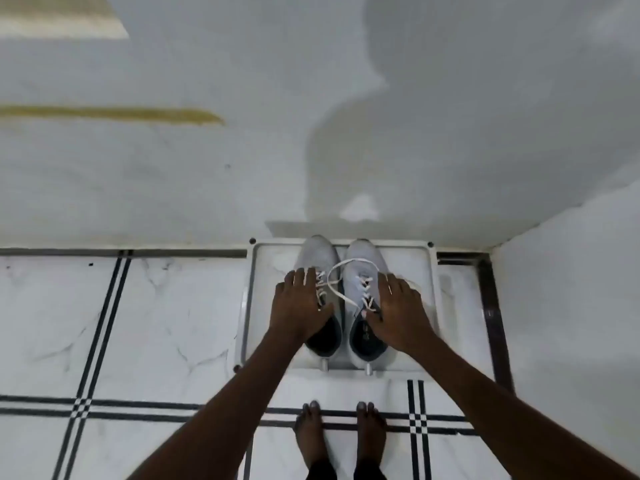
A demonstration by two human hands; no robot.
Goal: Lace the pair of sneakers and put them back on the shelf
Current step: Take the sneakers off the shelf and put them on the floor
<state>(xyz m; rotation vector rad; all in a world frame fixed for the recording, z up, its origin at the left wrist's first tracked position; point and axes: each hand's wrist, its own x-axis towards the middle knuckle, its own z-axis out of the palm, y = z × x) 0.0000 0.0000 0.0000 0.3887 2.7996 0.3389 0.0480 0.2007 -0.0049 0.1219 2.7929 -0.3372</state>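
Observation:
Two light grey sneakers stand side by side, toes to the wall, on a low white shelf [255,282]. My left hand [299,306] lies over the left sneaker [317,252], fingers down its outer side and thumb at the laces. In the same way my right hand [398,311] grips the right sneaker [362,259]. A loose white lace [335,271] loops from one shoe across to the other. Both dark heel openings show below my hands.
The shelf sits against a white wall [311,116] in a corner, with a second wall [571,306] close on the right. The floor is white marble tile [156,323] with black stripes. My bare feet [341,431] stand just in front of the shelf.

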